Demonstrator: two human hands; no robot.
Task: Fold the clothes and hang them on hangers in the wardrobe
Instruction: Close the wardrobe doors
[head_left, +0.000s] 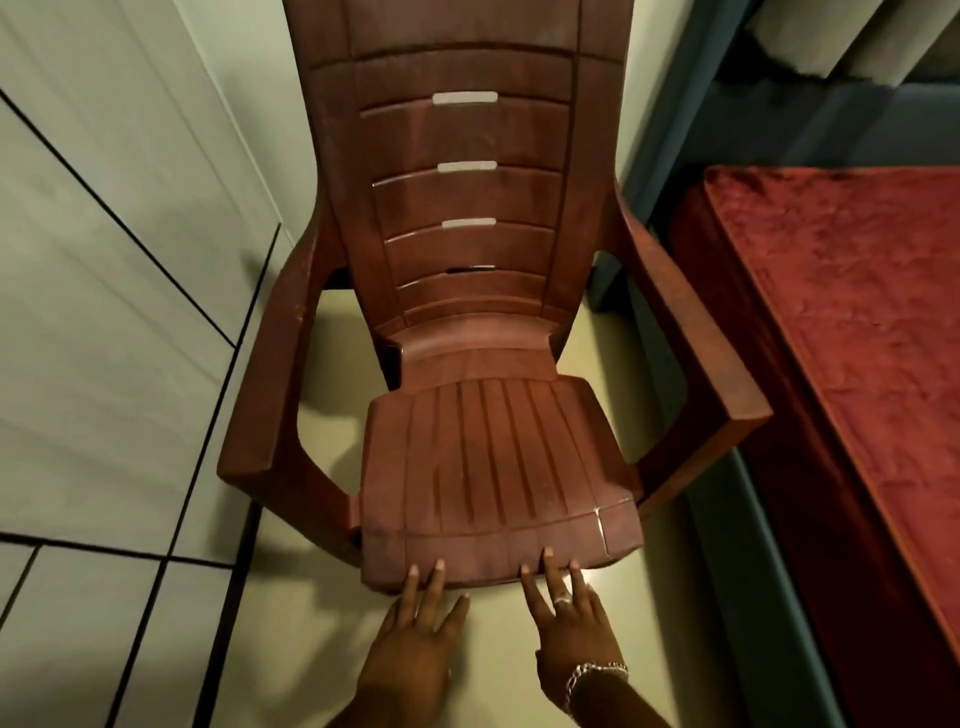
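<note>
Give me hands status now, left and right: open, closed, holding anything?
Left hand: open, fingers straight, tips at the front edge of the chair seat, holding nothing.
Right hand: open, fingers straight, tips at the same seat edge, holding nothing.

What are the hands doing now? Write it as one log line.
left hand: open, fingertips on chair seat front | right hand: open, fingertips on seat front | clothes: none in view | bed: right of chair

I see dim, warm indoor light; the chair (483, 312) throws soft shadows onto the floor (498, 639) at left. Wide-angle bending curves the edges, and fine detail looks slightly soft.
</note>
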